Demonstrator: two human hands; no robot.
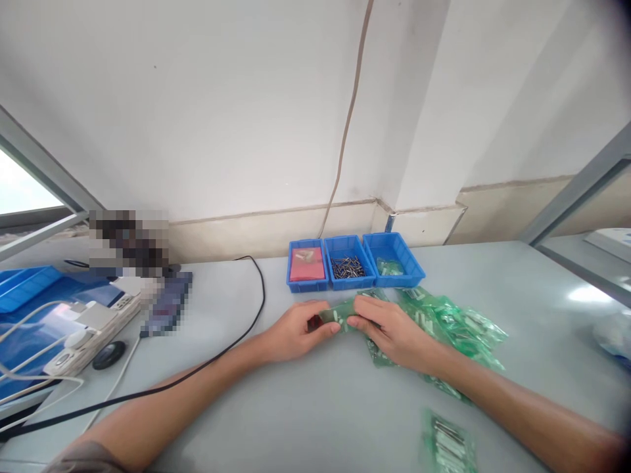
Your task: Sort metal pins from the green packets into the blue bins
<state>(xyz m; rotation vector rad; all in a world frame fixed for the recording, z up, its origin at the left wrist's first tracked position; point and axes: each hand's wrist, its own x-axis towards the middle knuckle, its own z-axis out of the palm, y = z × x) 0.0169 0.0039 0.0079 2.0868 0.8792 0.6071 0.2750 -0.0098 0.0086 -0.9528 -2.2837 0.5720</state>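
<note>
My left hand (296, 330) and my right hand (389, 328) meet at the middle of the grey table (305, 407). Both pinch the same small green plastic bag (341, 316), the left on its left end, the right on its right end. The bag holds small pale parts. A pile of similar green bags (453, 325) lies under and to the right of my right hand. One more green bag (447, 447) lies near the front edge.
Three small blue bins stand at the back: a left bin (306, 265) with a pink sheet, a middle bin (348, 263) of dark metal pins, a right bin (393, 258) with green bags. A black cable (256, 309) curves across the left. A white power strip (93, 332) lies far left.
</note>
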